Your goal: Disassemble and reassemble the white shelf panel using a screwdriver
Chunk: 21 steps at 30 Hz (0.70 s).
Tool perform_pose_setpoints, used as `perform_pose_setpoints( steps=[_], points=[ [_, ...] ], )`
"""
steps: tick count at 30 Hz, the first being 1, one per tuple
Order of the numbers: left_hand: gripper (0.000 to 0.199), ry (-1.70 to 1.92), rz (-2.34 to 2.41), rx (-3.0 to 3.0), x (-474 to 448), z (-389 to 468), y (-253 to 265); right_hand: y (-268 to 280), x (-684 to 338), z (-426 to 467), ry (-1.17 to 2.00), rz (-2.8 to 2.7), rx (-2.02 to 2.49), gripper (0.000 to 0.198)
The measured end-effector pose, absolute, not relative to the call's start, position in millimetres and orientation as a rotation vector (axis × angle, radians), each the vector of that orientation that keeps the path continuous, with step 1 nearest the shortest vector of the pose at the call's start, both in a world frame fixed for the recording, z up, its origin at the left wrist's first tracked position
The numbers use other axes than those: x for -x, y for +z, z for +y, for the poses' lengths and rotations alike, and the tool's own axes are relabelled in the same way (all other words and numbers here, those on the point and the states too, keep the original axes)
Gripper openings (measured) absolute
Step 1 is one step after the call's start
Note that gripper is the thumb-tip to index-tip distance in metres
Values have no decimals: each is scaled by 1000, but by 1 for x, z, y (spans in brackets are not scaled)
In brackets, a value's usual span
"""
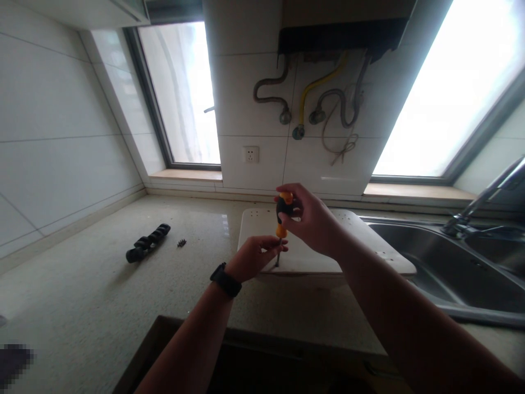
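Note:
My right hand (309,219) is wrapped round the yellow and black handle of a screwdriver (281,231), which stands nearly upright. Its shaft points down at the near left corner of a white board (320,257) with small holes near its corners. Low on the shaft, the fingers of my left hand (262,253) pinch together around the metal, close to the tip. Whether a screw sits under the tip is too small to tell. On the counter to the left lie several black castor-like parts (148,242) in a row and a small pile of dark screws (181,243).
A steel sink (426,262) with a faucet (463,216) adjoins the board on the right. The speckled counter (94,295) runs along the left. Behind, hoses and a yellow pipe (307,90) hang on the tiled wall above a socket (250,154). A dark drawer (246,361) lies below the counter edge.

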<state>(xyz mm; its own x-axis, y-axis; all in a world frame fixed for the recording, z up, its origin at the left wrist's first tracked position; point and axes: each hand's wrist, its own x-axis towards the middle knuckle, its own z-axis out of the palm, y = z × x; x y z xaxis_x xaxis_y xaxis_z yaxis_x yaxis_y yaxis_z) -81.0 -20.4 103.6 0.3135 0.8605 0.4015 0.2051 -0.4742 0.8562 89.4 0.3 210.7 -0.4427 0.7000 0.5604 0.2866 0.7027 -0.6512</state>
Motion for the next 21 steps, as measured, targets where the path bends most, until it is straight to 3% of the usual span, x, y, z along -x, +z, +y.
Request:
perform_pose_setpoints(
  steps=[8, 21],
  points=[
    [28, 1148, 976, -1906, 81, -22, 104, 211, -89, -1, 422, -2035, 812, 41],
    [35, 941, 1057, -2222, 94, -26, 95, 210, -92, -5, 793, -2082, 546, 60]
  ],
)
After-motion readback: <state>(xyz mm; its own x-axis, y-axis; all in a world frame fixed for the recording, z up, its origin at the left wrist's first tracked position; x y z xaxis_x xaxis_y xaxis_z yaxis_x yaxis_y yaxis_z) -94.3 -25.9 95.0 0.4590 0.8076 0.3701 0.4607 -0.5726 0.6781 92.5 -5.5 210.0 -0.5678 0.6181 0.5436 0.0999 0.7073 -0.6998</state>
